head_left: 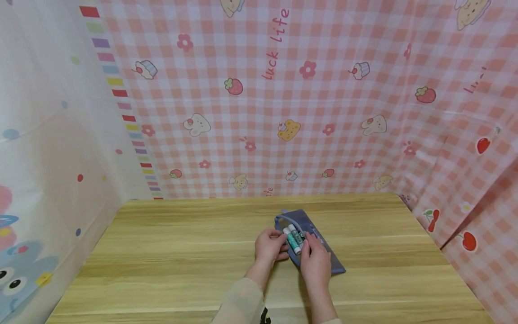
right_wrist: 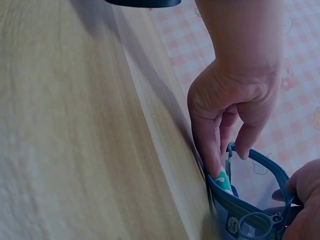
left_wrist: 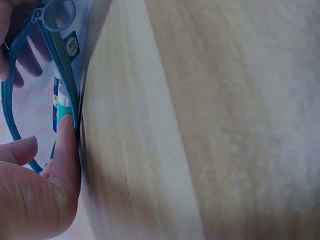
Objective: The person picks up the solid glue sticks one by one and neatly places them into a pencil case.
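Note:
A blue-grey zip pouch (head_left: 304, 218) lies tilted on the table with its mouth unzipped. Two glue sticks (head_left: 294, 243) with white caps and green labels lie side by side in the mouth. My left hand (head_left: 268, 247) is at the pouch's left edge; in the left wrist view a straight finger touches the green-labelled stick (left_wrist: 65, 102), and the thumb stands apart by the rim. On the other side, my right hand (head_left: 317, 263) grips the rim, near the ring-shaped zipper pull in the right wrist view. A dark-blue-labelled stick (left_wrist: 55, 107) shows partly inside.
The wooden table (head_left: 182, 252) extends around the pouch on all sides. Behind it hangs a pink checked cloth (head_left: 259, 112) with cartoon prints, and a white printed cloth (head_left: 48, 148) covers the left side.

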A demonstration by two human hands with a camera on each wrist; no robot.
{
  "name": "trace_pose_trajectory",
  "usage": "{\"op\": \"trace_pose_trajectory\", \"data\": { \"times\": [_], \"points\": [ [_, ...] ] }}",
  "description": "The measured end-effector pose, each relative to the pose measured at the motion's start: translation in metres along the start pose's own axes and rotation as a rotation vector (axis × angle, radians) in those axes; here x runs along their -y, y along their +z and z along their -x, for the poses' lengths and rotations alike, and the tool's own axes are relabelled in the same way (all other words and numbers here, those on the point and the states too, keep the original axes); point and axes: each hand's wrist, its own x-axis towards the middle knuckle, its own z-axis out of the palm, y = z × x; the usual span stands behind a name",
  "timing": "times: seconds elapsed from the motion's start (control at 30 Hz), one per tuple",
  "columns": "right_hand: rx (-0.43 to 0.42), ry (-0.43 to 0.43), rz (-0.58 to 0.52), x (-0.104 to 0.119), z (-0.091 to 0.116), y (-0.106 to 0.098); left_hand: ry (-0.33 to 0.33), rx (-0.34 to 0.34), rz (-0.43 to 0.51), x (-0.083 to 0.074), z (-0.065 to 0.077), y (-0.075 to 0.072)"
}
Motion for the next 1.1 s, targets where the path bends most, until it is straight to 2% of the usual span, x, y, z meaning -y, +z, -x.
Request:
{"op": "trace_pose_trajectory", "data": {
  "times": [0.23, 0.43, 0.63, 0.87, 1.1],
  "points": [
    [-0.011, -0.037, 0.007, -0.001, 0.001, -0.001, 0.005, 0.005, -0.011, -0.002, 0.001, -0.003],
    [0.026, -0.044, 0.036, -0.001, 0.001, -0.001, 0.032, 0.015, -0.032, -0.003, 0.003, -0.008],
    [0.064, -0.077, 0.052, -0.002, 0.0, -0.003, 0.065, -0.004, -0.08, -0.005, 0.005, -0.015],
    [0.154, -0.127, 0.087, -0.004, -0.004, -0.006, 0.112, 0.0, -0.177, -0.012, 0.009, -0.026],
    [0.282, -0.185, 0.153, -0.007, -0.007, -0.011, 0.165, 0.04, -0.294, -0.019, 0.013, -0.043]
  ]
}}
